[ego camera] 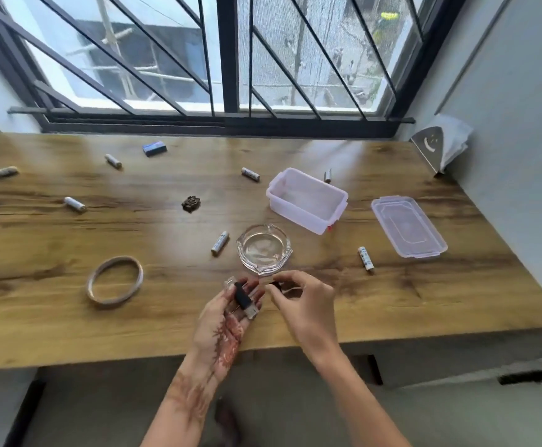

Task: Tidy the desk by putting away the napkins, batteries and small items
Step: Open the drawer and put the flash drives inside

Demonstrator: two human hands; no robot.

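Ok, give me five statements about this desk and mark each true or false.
1. The box is empty. True.
2. The lid is on the box. False: it lies on the desk, right of the box.
3. A battery is in the ashtray. False: the ashtray looks empty; the battery lies just left of it.
4. The left hand holds a black item. True.
5. The right hand lies flat on the desk. False: it pinches a small dark piece.
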